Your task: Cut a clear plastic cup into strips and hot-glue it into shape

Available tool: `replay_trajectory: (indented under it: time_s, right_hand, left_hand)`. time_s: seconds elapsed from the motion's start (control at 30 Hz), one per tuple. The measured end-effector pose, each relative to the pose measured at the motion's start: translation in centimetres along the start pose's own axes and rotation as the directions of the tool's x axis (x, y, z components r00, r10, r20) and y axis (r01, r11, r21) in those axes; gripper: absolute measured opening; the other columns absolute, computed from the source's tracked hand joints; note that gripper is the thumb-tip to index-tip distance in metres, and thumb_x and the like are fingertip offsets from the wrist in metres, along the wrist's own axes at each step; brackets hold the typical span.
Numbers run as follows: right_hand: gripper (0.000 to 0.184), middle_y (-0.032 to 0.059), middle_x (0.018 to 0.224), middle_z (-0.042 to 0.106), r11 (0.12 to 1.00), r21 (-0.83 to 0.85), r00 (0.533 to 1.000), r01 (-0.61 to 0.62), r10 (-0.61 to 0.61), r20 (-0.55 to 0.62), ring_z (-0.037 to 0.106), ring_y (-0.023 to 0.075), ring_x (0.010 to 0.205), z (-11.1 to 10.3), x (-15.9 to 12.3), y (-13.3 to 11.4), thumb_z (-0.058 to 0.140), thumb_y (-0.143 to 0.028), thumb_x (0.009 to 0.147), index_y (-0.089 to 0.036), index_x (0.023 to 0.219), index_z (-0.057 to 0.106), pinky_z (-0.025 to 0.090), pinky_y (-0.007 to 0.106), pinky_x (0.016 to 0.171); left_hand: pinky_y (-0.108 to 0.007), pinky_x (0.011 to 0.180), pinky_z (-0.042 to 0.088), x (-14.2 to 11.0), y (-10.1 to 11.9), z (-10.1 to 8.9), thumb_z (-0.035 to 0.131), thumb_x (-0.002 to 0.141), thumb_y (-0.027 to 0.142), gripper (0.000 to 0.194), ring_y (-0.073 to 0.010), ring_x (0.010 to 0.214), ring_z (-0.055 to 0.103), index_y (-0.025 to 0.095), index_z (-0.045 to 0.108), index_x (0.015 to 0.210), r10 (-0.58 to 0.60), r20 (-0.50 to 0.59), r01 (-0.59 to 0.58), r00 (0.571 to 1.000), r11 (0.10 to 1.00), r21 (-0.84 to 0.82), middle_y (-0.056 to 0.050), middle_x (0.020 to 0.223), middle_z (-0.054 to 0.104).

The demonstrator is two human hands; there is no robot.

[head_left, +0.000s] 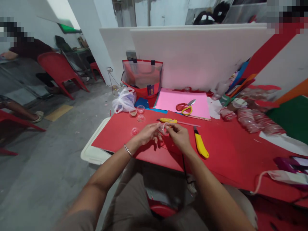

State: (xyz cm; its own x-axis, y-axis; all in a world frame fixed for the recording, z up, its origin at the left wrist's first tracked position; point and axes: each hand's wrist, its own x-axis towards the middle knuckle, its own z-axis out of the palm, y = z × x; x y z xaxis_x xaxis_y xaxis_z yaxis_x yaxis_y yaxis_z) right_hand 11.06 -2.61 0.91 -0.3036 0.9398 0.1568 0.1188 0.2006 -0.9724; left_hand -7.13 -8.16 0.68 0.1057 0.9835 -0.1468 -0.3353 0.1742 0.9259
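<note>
Just above the red table sheet [226,147], my left hand [149,134] and my right hand [178,134] both grip a small clear plastic cup [164,128] between them. My right fingers pinch its rim; some left fingertips hide behind the cup. Behind my hands lies a yellow-handled tool [167,120] with a thin metal tip. A yellow utility knife [201,144] rests to the right of my right hand. Left of my left hand sit several small clear cups, among them a reddish-looking one [134,131] and an upright one [140,109].
Scissors [186,107] with red and yellow handles lie on pink sheets [166,99]. A white plastic bag [124,100] and a tote bag [141,77] stand at the back. Stacked clear cups [250,120] lie at the right. Another person sits at far left near a red chair [59,69].
</note>
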Motion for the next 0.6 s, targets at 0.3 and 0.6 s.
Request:
replay_trajectory:
  time_s: [0.3,0.6]
  right_hand:
    - [0.041,0.0071,0.097,0.081,0.998,0.054,0.996,0.015,-0.01,-0.087,0.071,0.0203,0.083,0.7,0.2,1.7,0.066,-0.052,0.091,-0.018,0.108,0.081,0.056,0.035,0.081]
    - [0.037,0.0079,0.11,0.084,0.999,0.019,0.993,0.028,-0.025,-0.114,0.077,0.0256,0.097,1.3,0.4,1.9,0.071,-0.05,0.091,-0.021,0.112,0.082,0.06,0.043,0.095]
  left_hand:
    - [-0.022,0.049,0.052,2.6,-1.0,0.4,0.082,0.081,0.06,0.049,-0.0095,0.054,0.061,0.014,0.071,0.094,0.089,0.006,-0.089,0.996,0.995,-0.046,-0.004,0.078,0.068]
    - [-0.02,0.046,0.047,1.5,-0.5,0.7,0.082,0.084,0.059,0.052,-0.0097,0.052,0.061,0.017,0.069,0.112,0.111,-0.022,-0.11,0.994,0.993,0.031,0.0,0.074,0.066]
